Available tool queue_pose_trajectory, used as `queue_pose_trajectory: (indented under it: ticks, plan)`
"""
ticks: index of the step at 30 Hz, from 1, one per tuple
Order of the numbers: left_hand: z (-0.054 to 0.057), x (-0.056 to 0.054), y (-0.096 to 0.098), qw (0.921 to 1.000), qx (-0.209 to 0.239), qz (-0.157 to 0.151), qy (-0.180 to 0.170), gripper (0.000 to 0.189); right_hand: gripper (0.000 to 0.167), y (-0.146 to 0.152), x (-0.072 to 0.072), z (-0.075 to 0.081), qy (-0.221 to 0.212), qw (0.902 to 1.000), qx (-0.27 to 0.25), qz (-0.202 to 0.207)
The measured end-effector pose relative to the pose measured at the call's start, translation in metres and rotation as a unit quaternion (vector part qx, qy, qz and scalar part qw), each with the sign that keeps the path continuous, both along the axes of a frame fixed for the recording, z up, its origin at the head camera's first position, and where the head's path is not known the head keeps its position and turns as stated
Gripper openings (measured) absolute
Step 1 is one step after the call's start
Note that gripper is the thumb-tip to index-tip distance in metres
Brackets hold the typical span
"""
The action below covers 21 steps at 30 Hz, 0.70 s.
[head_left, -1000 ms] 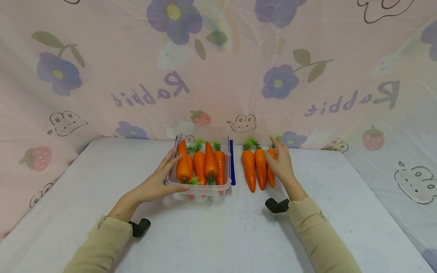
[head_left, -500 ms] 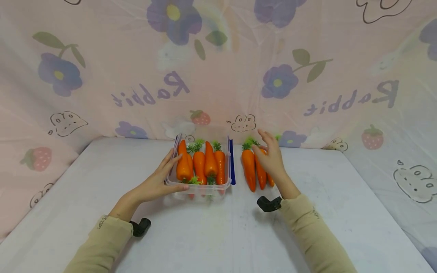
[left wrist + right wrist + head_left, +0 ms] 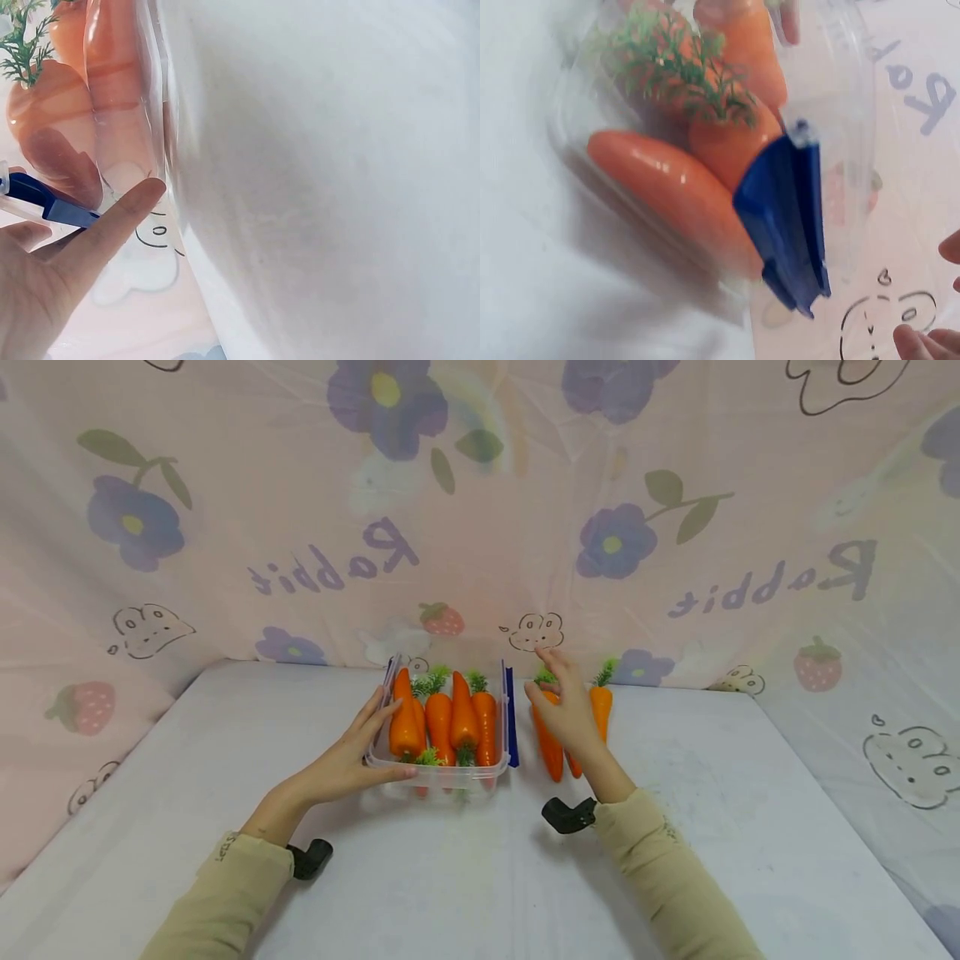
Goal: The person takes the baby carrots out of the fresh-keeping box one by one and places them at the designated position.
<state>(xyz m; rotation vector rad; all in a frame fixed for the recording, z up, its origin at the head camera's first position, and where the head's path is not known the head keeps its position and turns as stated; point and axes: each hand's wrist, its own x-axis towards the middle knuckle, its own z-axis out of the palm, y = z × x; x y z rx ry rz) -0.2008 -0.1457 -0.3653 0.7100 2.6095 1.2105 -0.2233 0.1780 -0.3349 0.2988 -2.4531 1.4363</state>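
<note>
Carrots (image 3: 464,720) in the head view lie inside a clear container (image 3: 476,772), just beside the fingers of the left hand (image 3: 336,765), which are straight and spread along its side and near rim. Three loose carrots (image 3: 550,752) are under and beside the right hand (image 3: 572,714); its fingers are spread and grip nothing, but whether they touch I cannot tell. The carrots look glossy and stiff, so probably they are light and a little slippery; thick end below the leaves seems the best hold. White tabletop (image 3: 450,877) extends below both hands; printed cloth (image 3: 487,552) hangs beyond the fingers. In the left wrist view, the thumb lies straight against the container, probably thin and easy to slide, near a blue latch (image 3: 67,214). In the right wrist view, slightly blurred, a second blue latch (image 3: 780,210) is left of the fingertips.
</note>
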Motion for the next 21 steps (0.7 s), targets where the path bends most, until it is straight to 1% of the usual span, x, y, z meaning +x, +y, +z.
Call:
queue_pose_trajectory:
  ticks: [4, 8, 13, 21]
  plan:
    - [0.0, 0.0, 0.0, 1.0, 0.003, -0.002, -0.002, 0.101, 0.056, -0.01, -0.001, -0.001, 0.014, 0.9998, 0.0, 0.013]
    - [0.0, 0.0, 0.0, 1.0, 0.004, 0.0, -0.001, 0.101, 0.057, -0.02, 0.0, 0.002, 0.024, 0.999, 0.009, 0.036]
    - [0.001, 0.002, 0.0, 1.0, 0.002, 0.0, -0.001, 0.102, 0.057, -0.032, 0.002, 0.005, 0.027, 0.9976, 0.005, 0.064]
    - [0.001, 0.002, -0.001, 1.0, 0.004, -0.003, 0.006, 0.101, 0.056, -0.047, 0.003, 0.005, 0.025, 0.9961, 0.021, 0.082]
